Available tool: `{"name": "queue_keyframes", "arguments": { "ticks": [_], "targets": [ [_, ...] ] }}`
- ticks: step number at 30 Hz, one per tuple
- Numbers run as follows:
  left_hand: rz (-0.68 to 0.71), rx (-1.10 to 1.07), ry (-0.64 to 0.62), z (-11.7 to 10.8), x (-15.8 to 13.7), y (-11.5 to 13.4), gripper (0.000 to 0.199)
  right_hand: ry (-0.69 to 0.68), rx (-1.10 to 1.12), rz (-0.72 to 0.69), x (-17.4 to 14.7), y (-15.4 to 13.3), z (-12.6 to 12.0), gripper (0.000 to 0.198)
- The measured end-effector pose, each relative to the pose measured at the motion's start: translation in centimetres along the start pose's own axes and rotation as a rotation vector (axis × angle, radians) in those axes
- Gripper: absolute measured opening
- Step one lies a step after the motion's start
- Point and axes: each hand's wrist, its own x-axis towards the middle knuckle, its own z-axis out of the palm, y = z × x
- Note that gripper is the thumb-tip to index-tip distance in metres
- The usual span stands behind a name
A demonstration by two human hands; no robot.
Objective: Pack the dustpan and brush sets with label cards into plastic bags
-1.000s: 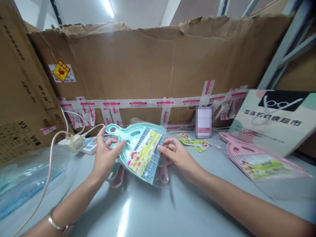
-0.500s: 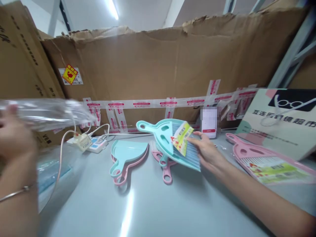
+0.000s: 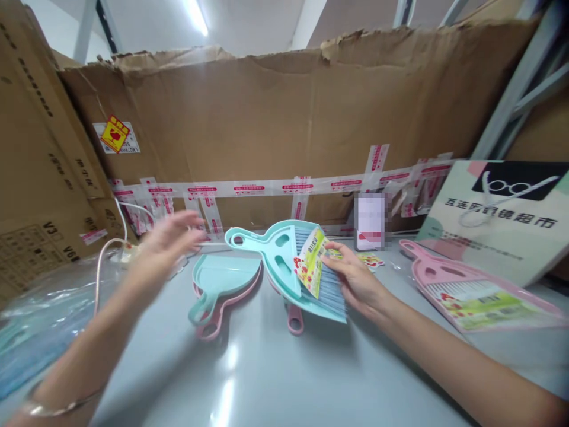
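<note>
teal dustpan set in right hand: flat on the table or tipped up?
Tipped up. The teal dustpan set stands tilted on its edge, held by the right hand; only its lower corner nears the table.

Stockroom or packing area: taped cardboard cartons (image 3: 275,130) walling grey desk (image 3: 267,367), metal shelving uprights (image 3: 518,83), bagged dustpan sets (image 3: 471,290) right of hand.

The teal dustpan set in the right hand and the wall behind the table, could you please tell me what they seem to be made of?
The teal dustpan set, held by the right hand, looks like smooth moulded plastic with a slight sheen; its label seems glossy printed paper. The wall looks like matt brown cardboard, torn along its top edge.
</note>
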Motion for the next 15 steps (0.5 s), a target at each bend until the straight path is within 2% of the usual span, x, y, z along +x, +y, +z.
{"name": "queue_keyframes", "arguments": {
  "ticks": [2,3,4,6,8,9,11,12,13,15],
  "targets": [
    [-0.361,-0.384,-0.255,3.6,-0.9,0.9,0.055,-0.054,0.001,0.023,-0.3,0.4,0.1,0.043],
    [-0.454,-0.534,-0.296,5.1,-1.5,1.3,0.060,-0.081,-0.006,0.035,-0.3,0.6,0.1,0.042],
    [-0.509,-0.658,-0.308,6.4,-2.0,1.8,0.059,-0.105,-0.022,0.047,-0.1,0.6,-0.1,0.041],
    [-0.513,-0.783,-0.280,8.0,-2.8,2.4,0.047,-0.110,-0.089,0.052,0.6,0.4,-0.8,0.037],
    [-0.451,-0.787,-0.226,8.4,-3.3,2.6,0.035,0.039,-0.212,-0.042,1.5,-0.4,-1.8,0.034],
    [-0.406,-0.758,-0.196,8.3,-3.4,2.6,0.031,0.176,-0.302,-0.161,1.9,-0.9,-2.3,0.034],
    [-0.284,-0.670,-0.146,7.9,-3.4,2.6,0.028,0.420,-0.512,-0.526,1.9,-2.0,-2.7,0.036],
    [-0.210,-0.621,-0.131,7.7,-3.3,2.6,0.028,0.446,-0.628,-0.726,1.5,-2.4,-2.4,0.036],
    [-0.130,-0.573,-0.125,7.6,-3.3,2.7,0.030,0.364,-0.748,-0.905,0.8,-2.6,-1.8,0.035],
    [0.040,-0.485,-0.120,7.4,-3.4,2.9,0.036,-0.032,-0.972,-1.131,-1.0,-2.5,0.0,0.030]
  ]
}}
